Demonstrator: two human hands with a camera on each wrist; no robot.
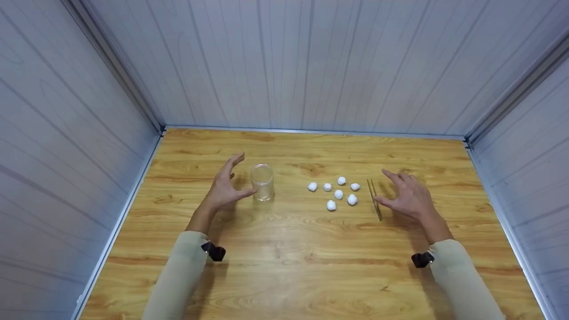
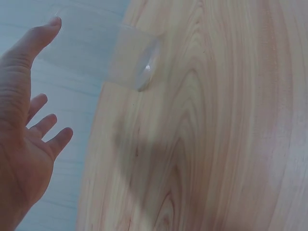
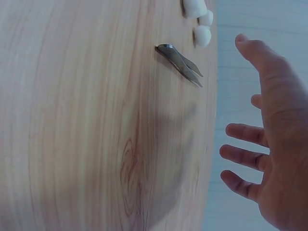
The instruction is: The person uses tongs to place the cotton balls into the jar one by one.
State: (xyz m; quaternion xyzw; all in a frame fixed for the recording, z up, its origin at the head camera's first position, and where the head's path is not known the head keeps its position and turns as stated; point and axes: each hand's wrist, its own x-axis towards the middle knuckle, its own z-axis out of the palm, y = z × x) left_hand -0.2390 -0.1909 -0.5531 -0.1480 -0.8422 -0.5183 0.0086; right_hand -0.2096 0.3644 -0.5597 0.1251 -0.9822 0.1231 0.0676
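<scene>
A clear glass [image 1: 263, 184] stands upright on the wooden table, just right of my left hand [image 1: 224, 189]. The left thumb and fingers are spread apart beside the glass; whether the thumb touches it I cannot tell. In the left wrist view the glass [image 2: 103, 53] lies beyond the thumb. My right hand [image 1: 411, 198] hovers with fingers parted at the right of a pair of metal tweezers [image 1: 374, 200], holding nothing. The tweezers [image 3: 180, 63] lie on the table in the right wrist view. Several white cotton balls [image 1: 338, 194] are scattered left of the tweezers.
Pale panel walls [image 1: 306, 66] enclose the wooden table [image 1: 289, 271] at the back and both sides, with metal trim along its edges. Each wrist carries a small black camera [image 1: 214, 251] over a light sleeve [image 1: 175, 275].
</scene>
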